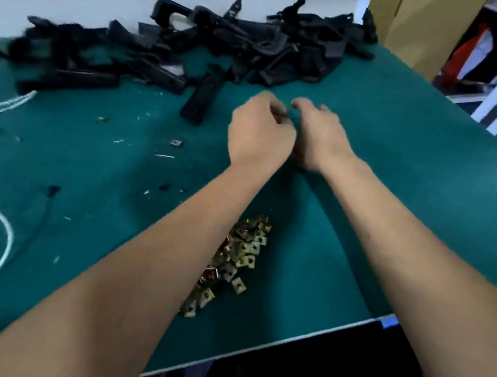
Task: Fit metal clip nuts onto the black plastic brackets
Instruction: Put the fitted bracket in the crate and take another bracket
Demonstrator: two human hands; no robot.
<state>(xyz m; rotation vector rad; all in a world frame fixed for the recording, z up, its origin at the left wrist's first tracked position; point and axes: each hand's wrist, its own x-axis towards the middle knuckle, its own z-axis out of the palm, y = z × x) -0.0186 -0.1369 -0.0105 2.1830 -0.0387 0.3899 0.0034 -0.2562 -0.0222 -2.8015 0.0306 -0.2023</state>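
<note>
While both hands meet knuckle to knuckle over the middle of the green worktop (392,166), worth noting what sits where: left hand (258,134) curled tight, right hand (320,134) curled beside it and touching, fingertips turned in toward each other as if working some small piece between them, though blur hides whether anything is actually pinched there. Nearest single black bracket (201,98) lying just off the left hand, toward the far-left side, long axis running from the near edge toward the far edge, its far end butting into the big heap of brackets (198,45) along the far edge. Left hand clearly the closer one for that reach. Pile of clip nuts (238,252) back near the front edge, under and between the forearms, well apart from the hands. One stray clip nut (176,142) left of the left wrist. White cord (7,233) looping at the left edge.
</note>
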